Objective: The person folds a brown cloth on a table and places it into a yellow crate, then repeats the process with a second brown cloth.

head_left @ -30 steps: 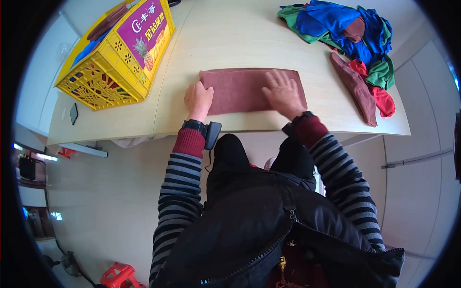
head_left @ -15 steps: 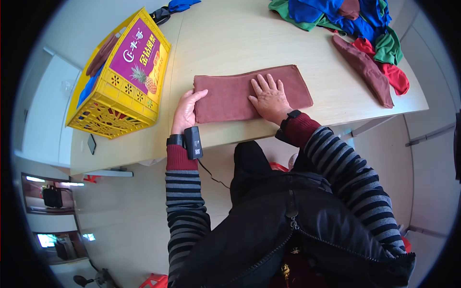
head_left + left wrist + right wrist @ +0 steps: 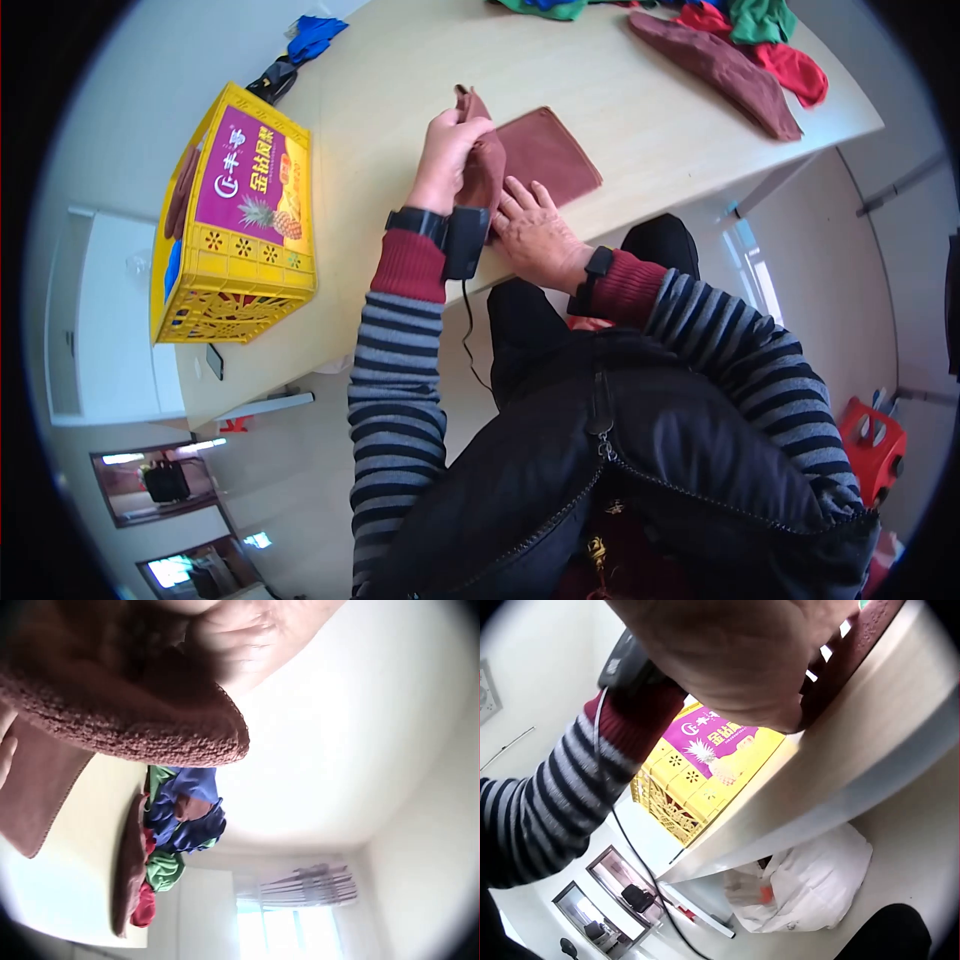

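Gripping brown cloth [image 3: 550, 155], left hand [image 3: 445, 158] above the table [image 3: 400, 60], right hand [image 3: 540, 238] palm-down.

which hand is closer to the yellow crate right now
Left. The left hand grips the raised end of the cloth, across a table gap from the crate; the right hand is farther right.

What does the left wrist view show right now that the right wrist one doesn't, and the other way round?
Only the left wrist view: blue cloth and a window.
Only the right wrist view: the yellow crate, a white bag and a striped sleeve.
Both: brown cloth and the tabletop.
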`<state>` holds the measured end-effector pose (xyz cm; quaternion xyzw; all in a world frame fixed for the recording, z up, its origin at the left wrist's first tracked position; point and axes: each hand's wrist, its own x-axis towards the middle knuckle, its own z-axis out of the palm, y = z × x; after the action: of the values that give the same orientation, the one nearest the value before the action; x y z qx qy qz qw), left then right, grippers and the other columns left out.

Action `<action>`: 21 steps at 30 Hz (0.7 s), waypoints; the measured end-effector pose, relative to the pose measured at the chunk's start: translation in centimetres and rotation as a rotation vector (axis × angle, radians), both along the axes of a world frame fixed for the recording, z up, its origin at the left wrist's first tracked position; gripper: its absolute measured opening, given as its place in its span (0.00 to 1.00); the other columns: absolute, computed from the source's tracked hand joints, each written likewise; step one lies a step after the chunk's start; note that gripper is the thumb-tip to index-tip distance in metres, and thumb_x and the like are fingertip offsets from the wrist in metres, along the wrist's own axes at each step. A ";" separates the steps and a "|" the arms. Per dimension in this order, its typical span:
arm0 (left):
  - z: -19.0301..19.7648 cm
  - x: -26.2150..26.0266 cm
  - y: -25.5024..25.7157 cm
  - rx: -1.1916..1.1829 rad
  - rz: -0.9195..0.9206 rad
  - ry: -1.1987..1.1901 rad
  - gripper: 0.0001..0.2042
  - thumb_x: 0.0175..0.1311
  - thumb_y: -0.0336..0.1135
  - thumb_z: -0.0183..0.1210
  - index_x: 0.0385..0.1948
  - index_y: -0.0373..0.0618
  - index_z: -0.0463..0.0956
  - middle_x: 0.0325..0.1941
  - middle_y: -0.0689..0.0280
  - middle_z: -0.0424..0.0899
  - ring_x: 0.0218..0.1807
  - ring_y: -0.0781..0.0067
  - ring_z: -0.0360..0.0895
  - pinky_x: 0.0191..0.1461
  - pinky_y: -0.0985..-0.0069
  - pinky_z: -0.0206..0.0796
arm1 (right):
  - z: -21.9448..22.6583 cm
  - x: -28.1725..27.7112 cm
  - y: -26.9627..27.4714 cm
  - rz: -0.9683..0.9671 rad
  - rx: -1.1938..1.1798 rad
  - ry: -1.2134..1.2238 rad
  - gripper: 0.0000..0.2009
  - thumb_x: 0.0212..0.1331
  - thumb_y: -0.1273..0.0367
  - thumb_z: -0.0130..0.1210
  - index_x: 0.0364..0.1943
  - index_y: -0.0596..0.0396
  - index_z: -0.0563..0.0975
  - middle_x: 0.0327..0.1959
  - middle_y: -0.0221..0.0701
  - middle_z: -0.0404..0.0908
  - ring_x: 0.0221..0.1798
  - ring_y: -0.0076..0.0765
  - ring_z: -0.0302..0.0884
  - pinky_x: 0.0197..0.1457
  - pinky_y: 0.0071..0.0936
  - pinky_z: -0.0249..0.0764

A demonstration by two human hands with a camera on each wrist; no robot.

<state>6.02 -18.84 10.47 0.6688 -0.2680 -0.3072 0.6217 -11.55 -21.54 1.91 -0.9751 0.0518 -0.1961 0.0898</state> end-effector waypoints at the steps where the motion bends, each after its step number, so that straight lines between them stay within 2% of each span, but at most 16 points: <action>1: -0.9 -0.5 -1.5 0.053 -0.020 -0.059 0.08 0.60 0.31 0.62 0.38 0.38 0.78 0.33 0.65 0.83 0.32 0.74 0.82 0.38 0.77 0.74 | 0.0 -1.1 0.2 -0.020 0.017 0.006 0.24 0.67 0.59 0.49 0.65 0.53 0.71 0.68 0.40 0.68 0.75 0.51 0.58 0.78 0.58 0.48; 3: -2.7 -1.4 -4.1 0.119 -0.067 -0.118 0.08 0.60 0.30 0.62 0.37 0.38 0.79 0.31 0.65 0.83 0.30 0.74 0.82 0.36 0.76 0.74 | 0.3 -2.8 0.2 0.041 -0.008 0.011 0.21 0.65 0.61 0.50 0.61 0.52 0.74 0.63 0.38 0.71 0.71 0.49 0.61 0.77 0.57 0.50; 4: -3.5 -1.7 -5.3 0.213 -0.062 -0.215 0.08 0.57 0.32 0.62 0.33 0.37 0.79 0.30 0.62 0.84 0.30 0.71 0.83 0.36 0.74 0.74 | 0.5 -3.3 0.1 0.074 -0.024 0.010 0.20 0.65 0.62 0.50 0.59 0.51 0.75 0.61 0.37 0.73 0.70 0.49 0.63 0.77 0.57 0.50; 6: -4.5 -2.4 -6.9 0.396 -0.050 -0.418 0.11 0.53 0.35 0.63 0.26 0.34 0.79 0.27 0.55 0.85 0.30 0.64 0.84 0.38 0.69 0.75 | 0.4 -3.6 -0.2 0.074 0.007 0.058 0.20 0.64 0.60 0.51 0.58 0.52 0.76 0.62 0.37 0.72 0.70 0.48 0.62 0.78 0.56 0.48; 8: -5.1 -3.3 -7.7 0.451 -0.031 -0.517 0.12 0.54 0.37 0.63 0.25 0.33 0.79 0.27 0.53 0.85 0.31 0.62 0.85 0.38 0.68 0.75 | 0.3 -3.7 -0.4 0.117 0.043 0.154 0.22 0.64 0.57 0.51 0.58 0.52 0.77 0.63 0.36 0.71 0.72 0.46 0.59 0.80 0.56 0.43; 10: -5.5 -3.7 -8.0 0.535 0.044 -0.708 0.16 0.54 0.41 0.64 0.24 0.32 0.79 0.27 0.49 0.85 0.31 0.59 0.85 0.39 0.66 0.76 | -0.9 -3.3 -0.5 0.119 0.069 0.091 0.22 0.64 0.57 0.51 0.58 0.51 0.77 0.63 0.35 0.72 0.72 0.45 0.60 0.81 0.56 0.43; 12: -5.1 -4.0 -8.2 0.512 0.033 -0.702 0.17 0.56 0.42 0.65 0.25 0.33 0.79 0.27 0.51 0.85 0.30 0.61 0.85 0.38 0.67 0.76 | -0.2 -3.1 -0.7 0.142 0.094 -0.031 0.22 0.64 0.56 0.51 0.58 0.51 0.77 0.62 0.34 0.72 0.71 0.44 0.61 0.81 0.56 0.42; 15: -4.6 -4.4 -7.5 0.464 0.021 -0.665 0.19 0.58 0.46 0.65 0.26 0.34 0.78 0.26 0.55 0.84 0.29 0.64 0.84 0.35 0.68 0.76 | 0.5 -4.1 -0.9 0.111 0.088 0.041 0.21 0.64 0.58 0.52 0.58 0.50 0.76 0.62 0.36 0.73 0.70 0.46 0.63 0.79 0.55 0.47; 17: -1.4 -6.2 -5.5 0.347 0.023 -0.179 0.15 0.70 0.44 0.61 0.38 0.37 0.78 0.29 0.67 0.80 0.27 0.74 0.80 0.29 0.78 0.74 | 0.6 -4.4 -0.8 0.094 0.095 0.076 0.20 0.64 0.59 0.52 0.58 0.50 0.75 0.61 0.36 0.74 0.70 0.46 0.63 0.78 0.54 0.49; 19: -2.0 -4.6 -2.3 0.091 0.007 -0.351 0.13 0.73 0.41 0.58 0.40 0.38 0.77 0.30 0.68 0.80 0.26 0.75 0.79 0.29 0.81 0.74 | -0.9 -3.9 -0.7 0.074 0.098 -0.080 0.25 0.65 0.56 0.52 0.61 0.53 0.73 0.65 0.38 0.71 0.73 0.48 0.61 0.80 0.52 0.46; 21: -2.4 -3.9 1.3 0.235 0.178 -0.621 0.13 0.76 0.39 0.54 0.44 0.36 0.77 0.37 0.62 0.82 0.35 0.68 0.83 0.43 0.75 0.78 | -1.3 -3.8 -0.8 0.061 0.104 -0.159 0.27 0.65 0.54 0.52 0.63 0.55 0.72 0.66 0.39 0.70 0.74 0.48 0.59 0.81 0.51 0.44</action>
<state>2.09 -17.54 8.07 0.8182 -0.3478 -0.0624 0.4535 -15.37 -22.33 0.65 -0.9515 0.0249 -0.2673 0.1501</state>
